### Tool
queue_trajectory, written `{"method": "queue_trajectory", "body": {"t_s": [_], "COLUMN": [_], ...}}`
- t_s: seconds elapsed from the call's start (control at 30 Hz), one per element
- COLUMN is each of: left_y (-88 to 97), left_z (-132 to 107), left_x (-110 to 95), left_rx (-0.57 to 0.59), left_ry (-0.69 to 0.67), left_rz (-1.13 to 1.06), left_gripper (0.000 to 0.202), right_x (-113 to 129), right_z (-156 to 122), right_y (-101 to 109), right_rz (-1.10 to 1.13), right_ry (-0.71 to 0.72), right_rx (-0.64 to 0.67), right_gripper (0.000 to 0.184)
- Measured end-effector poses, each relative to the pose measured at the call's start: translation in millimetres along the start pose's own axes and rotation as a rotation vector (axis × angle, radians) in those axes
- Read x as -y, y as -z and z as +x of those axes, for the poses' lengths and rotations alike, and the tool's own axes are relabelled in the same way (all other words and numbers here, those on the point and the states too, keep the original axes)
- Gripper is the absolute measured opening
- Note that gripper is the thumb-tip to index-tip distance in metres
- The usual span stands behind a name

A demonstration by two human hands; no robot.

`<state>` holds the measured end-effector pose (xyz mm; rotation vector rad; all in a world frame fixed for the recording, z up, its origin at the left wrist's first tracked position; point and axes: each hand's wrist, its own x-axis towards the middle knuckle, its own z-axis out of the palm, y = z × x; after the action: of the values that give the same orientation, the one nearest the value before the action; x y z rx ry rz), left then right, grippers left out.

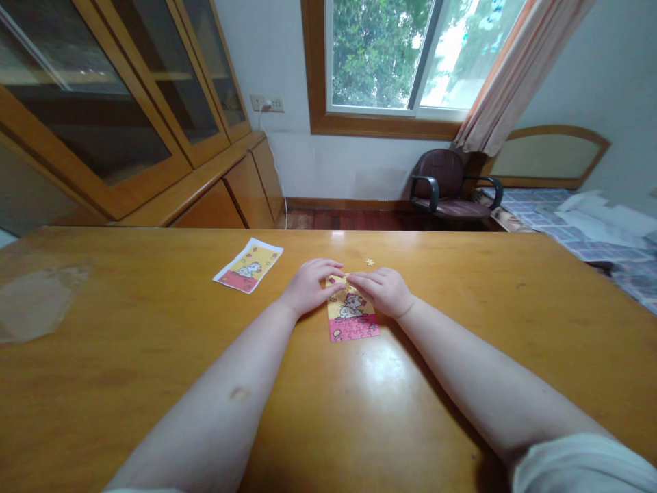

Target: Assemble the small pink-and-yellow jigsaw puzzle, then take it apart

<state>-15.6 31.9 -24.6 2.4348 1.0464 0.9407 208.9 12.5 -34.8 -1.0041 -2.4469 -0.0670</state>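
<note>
A small jigsaw puzzle (352, 316) with a cartoon animal on yellow and pink lies flat on the wooden table (154, 356). My left hand (309, 283) rests at its upper left corner, fingers laid flat and pressing on the top edge. My right hand (382, 289) sits at the upper right corner, its fingers stretched toward the left hand and touching the puzzle's top. A single loose puzzle piece (369, 261) lies just beyond my hands. A printed picture card (248, 265) with the same cartoon lies to the left of my left hand.
A dull patch (35, 301) marks the table's left side. Behind the table stand wooden glass-door cabinets (128, 116), a dark armchair (446, 185) under the window, and a bed (590, 226) at the right.
</note>
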Motion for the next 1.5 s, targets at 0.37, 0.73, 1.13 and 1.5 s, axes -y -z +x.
{"method": "queue_trajectory", "body": {"t_s": [0.37, 0.73, 1.13, 1.5], "left_y": [0.4, 0.1, -0.7, -2.2], "left_z": [-2.1, -2.4, -1.3, -1.4], "left_x": [1.2, 2.3, 4.0, 5.1], "left_rx": [-0.04, 0.021, 0.28, 0.359], "left_ry": [-0.038, 0.005, 0.213, 0.278], "left_rz": [0.024, 0.075, 0.218, 0.233], "left_gripper": [0.016, 0.022, 0.054, 0.061], "right_x": [0.3, -0.2, -18.4, -13.7], "right_z": [4.7, 6.9, 6.5, 9.8], "right_y": [4.2, 0.9, 1.2, -0.9], "right_rz": [0.133, 0.183, 0.107, 0.083], "right_ry": [-0.069, -0.032, -0.325, -0.377], "right_rx": [-0.101, -0.105, 0.102, 0.184], "right_gripper": [0.03, 0.022, 0.015, 0.018]}}
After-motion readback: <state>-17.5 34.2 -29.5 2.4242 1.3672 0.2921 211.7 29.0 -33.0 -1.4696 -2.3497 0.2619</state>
